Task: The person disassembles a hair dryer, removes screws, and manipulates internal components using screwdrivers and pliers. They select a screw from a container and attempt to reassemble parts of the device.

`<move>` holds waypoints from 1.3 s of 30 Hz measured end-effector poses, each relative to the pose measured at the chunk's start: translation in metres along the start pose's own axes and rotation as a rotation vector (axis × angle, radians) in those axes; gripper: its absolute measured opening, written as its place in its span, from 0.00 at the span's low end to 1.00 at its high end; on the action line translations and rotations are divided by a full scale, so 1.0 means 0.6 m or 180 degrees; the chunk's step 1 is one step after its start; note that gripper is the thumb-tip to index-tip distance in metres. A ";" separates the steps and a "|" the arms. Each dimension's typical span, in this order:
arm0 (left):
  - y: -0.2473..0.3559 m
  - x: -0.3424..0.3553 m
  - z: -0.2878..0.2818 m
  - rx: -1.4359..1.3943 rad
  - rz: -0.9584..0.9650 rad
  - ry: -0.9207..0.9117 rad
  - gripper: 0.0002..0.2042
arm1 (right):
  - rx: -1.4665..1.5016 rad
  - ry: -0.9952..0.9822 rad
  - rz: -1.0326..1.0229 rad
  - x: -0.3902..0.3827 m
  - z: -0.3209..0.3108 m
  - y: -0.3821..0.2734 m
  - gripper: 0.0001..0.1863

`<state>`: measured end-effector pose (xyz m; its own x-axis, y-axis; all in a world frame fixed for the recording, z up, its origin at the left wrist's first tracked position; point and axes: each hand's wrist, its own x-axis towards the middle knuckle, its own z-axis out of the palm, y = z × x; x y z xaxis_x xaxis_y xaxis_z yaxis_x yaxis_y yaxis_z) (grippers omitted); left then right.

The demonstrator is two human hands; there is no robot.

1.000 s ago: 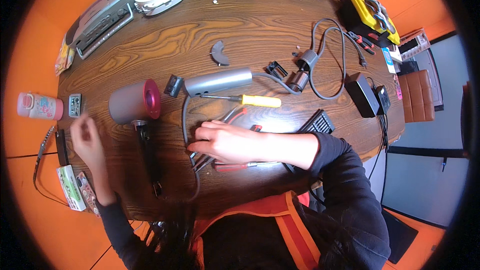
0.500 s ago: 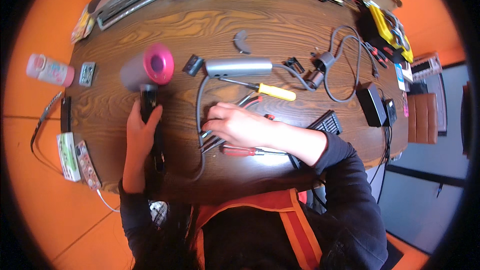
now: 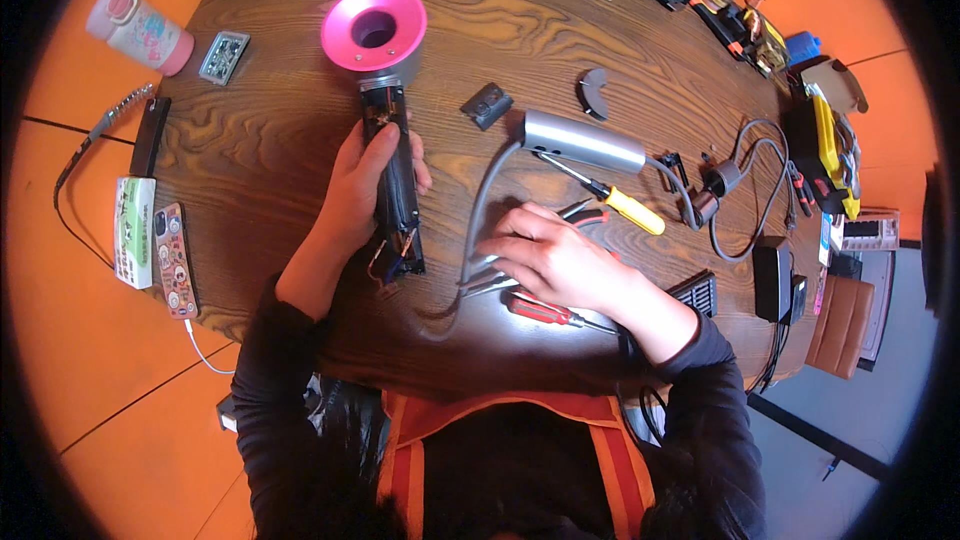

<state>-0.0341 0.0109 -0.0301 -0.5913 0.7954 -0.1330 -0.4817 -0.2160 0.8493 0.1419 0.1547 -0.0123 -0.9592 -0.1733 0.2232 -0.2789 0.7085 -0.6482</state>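
Note:
My left hand (image 3: 368, 175) is closed around the bare black inner handle of a hair dryer (image 3: 342, 32). The dryer's round pink end faces up, and loose wires (image 3: 390, 265) hang from the handle's lower end. My right hand (image 3: 550, 255) rests low over a group of hand tools, fingers curled in. Metal tool ends (image 3: 485, 285) poke out beneath those fingers; what they grip, if anything, is hidden. Beside that hand lie pliers with red and black handles (image 3: 592, 218), a yellow-handled screwdriver (image 3: 635, 210) and a red-handled screwdriver (image 3: 540, 308).
A silver tube (image 3: 585, 140) with a grey cable lies beyond my right hand. Around it are a small black part (image 3: 486, 106), a curved grey piece (image 3: 592, 93) and a black adapter (image 3: 771, 278). At left stand a pink-based bottle (image 3: 150, 35) and a screw tray (image 3: 223, 57).
The view has shifted. My left hand has raised and turned the hair dryer, so its pink end faces up and the wires at the handle's bottom show. My right hand stays at the tools.

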 end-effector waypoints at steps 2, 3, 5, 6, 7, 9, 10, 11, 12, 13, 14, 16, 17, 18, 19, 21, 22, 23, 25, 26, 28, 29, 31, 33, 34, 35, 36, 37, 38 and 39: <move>0.001 -0.004 -0.004 0.0016 -0.0067 -0.0075 0.12 | 0.0079 -0.0095 0.0031 0.002 -0.001 0.000 0.11; 0.001 -0.004 -0.005 -0.0014 -0.0119 -0.0096 0.11 | 0.0075 -0.0115 0.0019 0.002 -0.001 0.000 0.10; -0.002 -0.007 -0.007 -0.0062 -0.0147 -0.0078 0.12 | 0.0071 -0.0107 -0.0023 0.004 -0.001 0.001 0.08; -0.004 -0.007 -0.008 -0.0162 -0.0105 -0.0124 0.12 | 0.0101 -0.0141 0.0008 0.004 -0.002 0.000 0.07; -0.005 -0.007 -0.009 -0.0303 -0.0150 -0.0131 0.14 | 0.0111 -0.0144 0.0017 0.005 -0.002 0.000 0.07; -0.006 -0.007 -0.011 -0.0193 -0.0124 -0.0194 0.20 | 0.0082 -0.0153 0.0042 0.007 -0.003 -0.002 0.08; -0.004 -0.006 -0.012 -0.0199 -0.0159 -0.0271 0.21 | 0.0100 -0.0181 0.0101 0.008 -0.004 -0.002 0.08; -0.006 -0.006 -0.010 -0.0252 -0.0133 -0.0232 0.22 | 0.0083 -0.0180 0.0113 0.009 -0.004 -0.003 0.09; -0.006 -0.006 -0.009 -0.0261 -0.0049 -0.0253 0.21 | 0.0113 -0.0171 0.0135 0.010 -0.004 -0.004 0.09; -0.007 -0.006 -0.007 -0.0019 -0.0037 -0.0177 0.26 | 0.0106 -0.0191 0.0152 0.011 -0.005 -0.004 0.09; -0.007 -0.006 -0.005 0.0185 -0.0036 -0.0129 0.31 | 0.0115 -0.0233 0.0194 0.011 -0.005 -0.004 0.10; -0.003 -0.008 -0.004 0.0219 -0.0068 -0.0072 0.21 | 0.0097 -0.0210 0.0205 0.011 -0.005 -0.005 0.10; -0.002 -0.008 -0.003 0.0299 -0.0061 -0.0072 0.19 | 0.0094 -0.0219 0.0222 0.011 -0.005 -0.005 0.10; -0.001 -0.008 -0.002 0.0337 -0.0047 -0.0084 0.17 | 0.0102 -0.0235 0.0257 0.011 -0.005 -0.006 0.10; 0.001 -0.008 -0.002 0.0195 -0.0086 -0.0107 0.15 | 0.0096 -0.0241 0.0277 0.010 -0.006 -0.006 0.10; 0.003 -0.009 -0.002 0.0189 -0.0100 -0.0107 0.15 | 0.0102 -0.0215 0.0243 0.010 -0.007 -0.006 0.10; 0.003 -0.009 -0.001 0.0185 -0.0120 -0.0116 0.15 | 0.0117 -0.0265 0.0304 0.010 -0.007 -0.005 0.10; 0.004 -0.009 -0.001 0.0192 -0.0141 -0.0092 0.15 | 0.0114 -0.0221 0.0255 0.010 -0.008 -0.005 0.10; 0.005 -0.010 -0.001 0.0193 -0.0182 -0.0072 0.15 | 0.0151 -0.0219 0.0214 0.011 -0.007 -0.003 0.10; 0.006 -0.012 -0.001 0.0273 -0.0214 0.0034 0.15 | 0.0158 -0.0228 0.0197 0.012 -0.006 -0.004 0.10; 0.005 -0.011 0.002 0.0341 -0.0257 0.0083 0.15 | 0.0166 -0.0118 0.0147 0.013 -0.006 -0.006 0.09; 0.003 -0.011 0.003 0.0317 -0.0252 0.0127 0.15 | 0.0250 -0.0077 0.0166 0.013 -0.009 -0.009 0.09; 0.003 -0.009 0.004 0.0267 -0.0276 0.0121 0.15 | 0.0164 0.0028 0.0080 0.011 -0.022 -0.019 0.09; 0.003 -0.010 0.006 0.0182 -0.0352 0.0218 0.15 | -0.0379 0.0127 -0.0060 0.006 -0.055 -0.031 0.10; 0.004 -0.010 0.006 0.0211 -0.0330 0.0155 0.15 | -0.0672 0.0187 0.0146 0.003 -0.078 -0.036 0.10; 0.005 -0.010 0.006 0.0144 -0.0317 0.0101 0.13 | -0.0930 0.0338 0.0383 0.003 -0.104 -0.034 0.10; 0.005 -0.009 0.006 0.0051 -0.0283 0.0034 0.11 | -0.1211 0.0389 0.0705 0.007 -0.129 -0.026 0.10; 0.006 -0.008 0.005 0.0075 -0.0307 0.0035 0.11 | -0.1309 0.0489 0.0811 0.013 -0.149 -0.011 0.09; 0.005 -0.008 0.005 0.0064 -0.0310 0.0027 0.11 | -0.1433 0.0510 0.0993 0.021 -0.168 0.006 0.09; 0.004 -0.009 0.004 0.0031 -0.0314 0.0021 0.11 | -0.1594 0.0356 0.0851 0.028 -0.178 0.025 0.09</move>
<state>-0.0305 0.0075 -0.0257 -0.5454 0.8089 -0.2197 -0.5314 -0.1311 0.8369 0.1263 0.2355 0.0596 -0.9751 0.1102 0.1924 0.0542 0.9598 -0.2752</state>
